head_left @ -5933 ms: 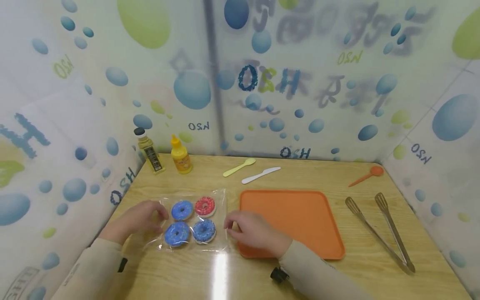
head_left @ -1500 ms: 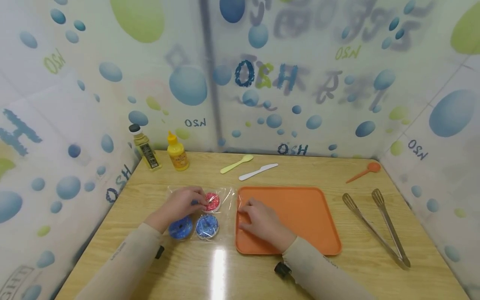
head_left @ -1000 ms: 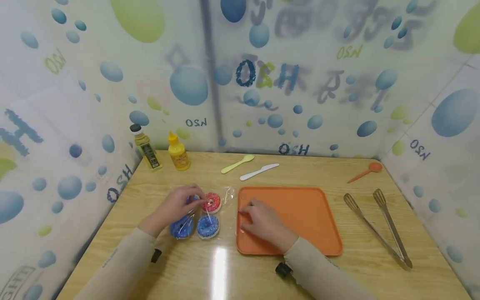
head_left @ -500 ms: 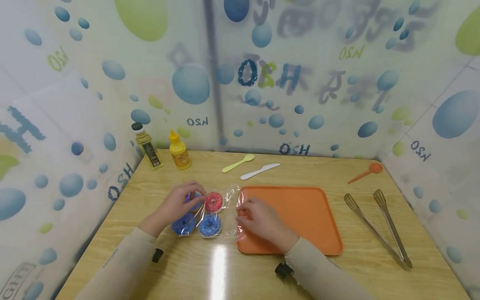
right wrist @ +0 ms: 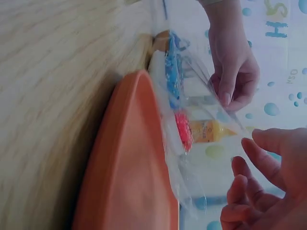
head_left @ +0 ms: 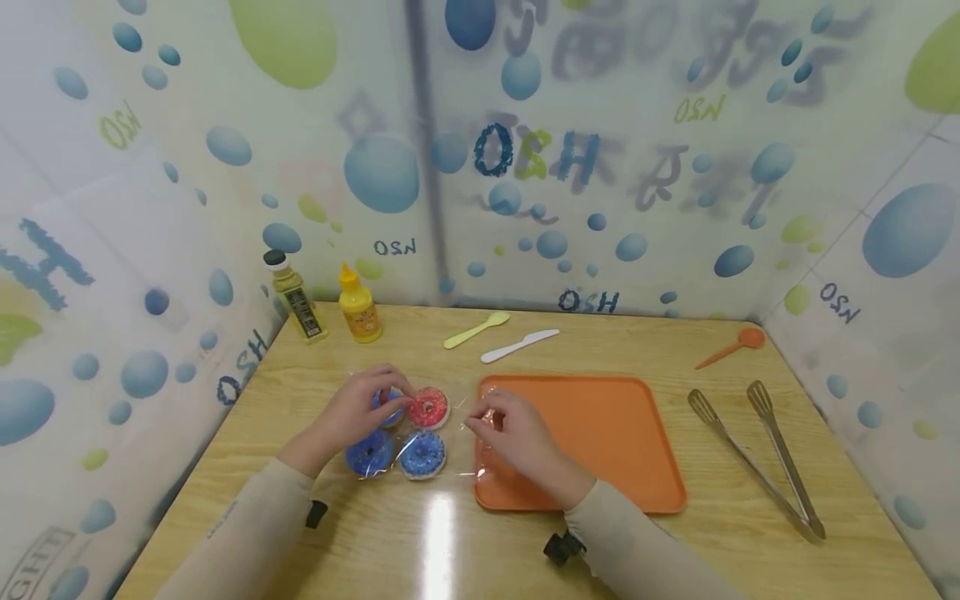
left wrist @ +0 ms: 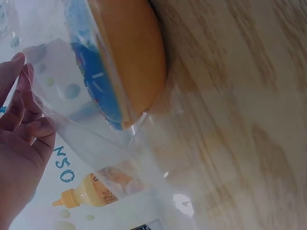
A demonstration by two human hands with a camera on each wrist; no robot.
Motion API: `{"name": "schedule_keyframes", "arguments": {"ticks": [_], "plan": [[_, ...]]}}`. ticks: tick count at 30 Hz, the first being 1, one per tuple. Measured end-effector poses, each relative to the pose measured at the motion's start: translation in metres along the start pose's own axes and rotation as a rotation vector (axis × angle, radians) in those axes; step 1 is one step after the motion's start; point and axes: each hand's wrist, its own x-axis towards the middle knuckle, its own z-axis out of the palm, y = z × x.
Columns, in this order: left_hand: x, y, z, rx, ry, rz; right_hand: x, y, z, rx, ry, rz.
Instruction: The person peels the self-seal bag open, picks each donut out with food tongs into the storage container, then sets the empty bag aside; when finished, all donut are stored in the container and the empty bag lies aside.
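A clear plastic bag point(left wrist: 91, 136) with several toy donuts in it lies on the table, its right end overlapping the tray's left edge. One donut, the red donut point(head_left: 428, 408), has a white base; the others are blue, like the front blue donut point(head_left: 422, 455). My left hand point(head_left: 352, 421) is over the back-left blue donut, partly hiding it, and pinches the bag's upper film between thumb and fingers. Opposite it, my right hand point(head_left: 521, 442) pinches the film near the bag's right end. In the right wrist view, the film rises to a peak at its fingertips.
An orange tray point(head_left: 585, 450) lies right of the bag, under my right hand. Metal tongs point(head_left: 757, 458) and an orange spoon point(head_left: 742, 342) lie farther right. Behind are a green spoon point(head_left: 477, 330), a white knife point(head_left: 519, 346), a yellow squeeze bottle point(head_left: 362, 312) and an oil bottle point(head_left: 297, 302).
My left hand has gone from the bag's left side to above the back donuts. The bag has shifted right. My right hand moved over the tray, then slightly back left, lifting the film.
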Motion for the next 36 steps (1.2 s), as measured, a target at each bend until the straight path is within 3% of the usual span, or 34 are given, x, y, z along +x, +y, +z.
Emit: {"name": "schedule_keyframes", "arguments": {"ticks": [4,8,14,18,22,28,36], "plan": [[0.002,0.002,0.002,0.008,-0.005,0.011,-0.01,0.008,-0.016,-0.064,0.009,0.019],[0.003,0.004,0.002,0.01,0.007,0.02,-0.026,0.028,-0.047,-0.175,0.024,0.072],[0.003,0.004,0.0,0.021,0.009,0.033,-0.053,0.077,-0.101,-0.295,0.091,0.044],[0.001,0.002,-0.001,0.026,-0.016,-0.003,-0.075,0.107,-0.136,-0.393,0.173,0.031],[0.0,0.001,0.0,0.024,-0.03,-0.02,-0.097,0.127,-0.171,-0.454,0.207,0.097],[0.002,0.002,0.003,0.003,-0.012,0.013,-0.124,0.147,-0.225,-0.522,0.225,0.177],[0.003,0.002,0.005,0.019,-0.008,0.01,-0.155,0.174,-0.259,-0.606,0.262,0.235]]}}
